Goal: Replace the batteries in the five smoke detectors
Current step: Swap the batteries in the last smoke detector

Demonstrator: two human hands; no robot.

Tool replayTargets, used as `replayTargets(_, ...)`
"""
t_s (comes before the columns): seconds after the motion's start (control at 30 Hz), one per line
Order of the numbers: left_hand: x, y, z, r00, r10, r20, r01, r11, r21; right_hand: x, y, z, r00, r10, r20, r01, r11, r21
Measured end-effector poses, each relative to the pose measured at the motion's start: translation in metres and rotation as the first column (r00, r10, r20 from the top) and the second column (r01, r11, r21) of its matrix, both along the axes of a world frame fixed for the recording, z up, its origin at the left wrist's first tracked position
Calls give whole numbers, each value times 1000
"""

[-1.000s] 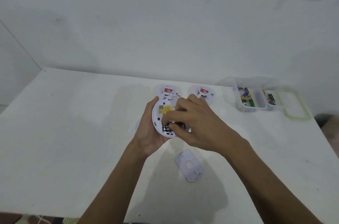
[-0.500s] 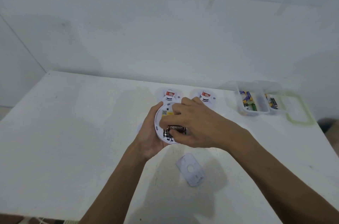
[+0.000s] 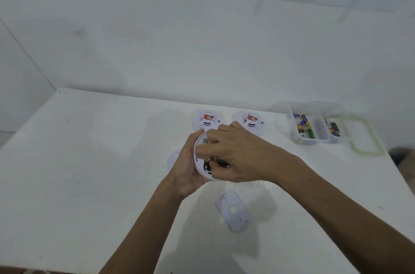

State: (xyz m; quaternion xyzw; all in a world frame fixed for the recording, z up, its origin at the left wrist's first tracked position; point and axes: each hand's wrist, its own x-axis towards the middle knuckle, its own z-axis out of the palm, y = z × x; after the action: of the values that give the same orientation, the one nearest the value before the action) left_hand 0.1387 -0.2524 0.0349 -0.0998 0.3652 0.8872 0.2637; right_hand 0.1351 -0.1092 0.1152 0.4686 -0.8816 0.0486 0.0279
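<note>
Nearest us, one loose battery cover (image 3: 233,211) lies flat on the counter (image 3: 89,184). Just beyond it our left hand (image 3: 186,170) cups the open smoke detector (image 3: 198,162), fingers curled round its rim, while our right hand (image 3: 240,154) pinches a black battery (image 3: 221,158) at the compartment. The battery looks small, stiff and slick, so we judge its sides the best hold; the plastic shell seems light. We count four detectors: this one, a half-hidden detector (image 3: 173,158) behind the left hand, a far left detector (image 3: 206,120) and a far right detector (image 3: 251,121). Far right stand two battery tubs (image 3: 311,137).
</note>
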Motion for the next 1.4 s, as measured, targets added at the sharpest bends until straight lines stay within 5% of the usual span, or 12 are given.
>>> replayTargets(0.33, -3, -6, 7, 1000, 24, 5, -24, 998, 63, 5, 1, 1, 991, -51, 124, 88, 944, -319)
replayTargets(0.63, -6, -17, 22, 992, 71, -103, -59, 991, 117, 22, 1, -7, 895, -253, 366, 444, 572, -690)
replayTargets(1.13, -4, -12, 29, 970, 205, -132, -179, 966, 186, 40, -29, -17, 720, -597, 353, 671, 470, -573)
replayTargets(1.4, -5, -6, 26, 920, 321, -222, -292, 944, 156, 41, -43, -15, 565, -597, 569, 807, 255, -533)
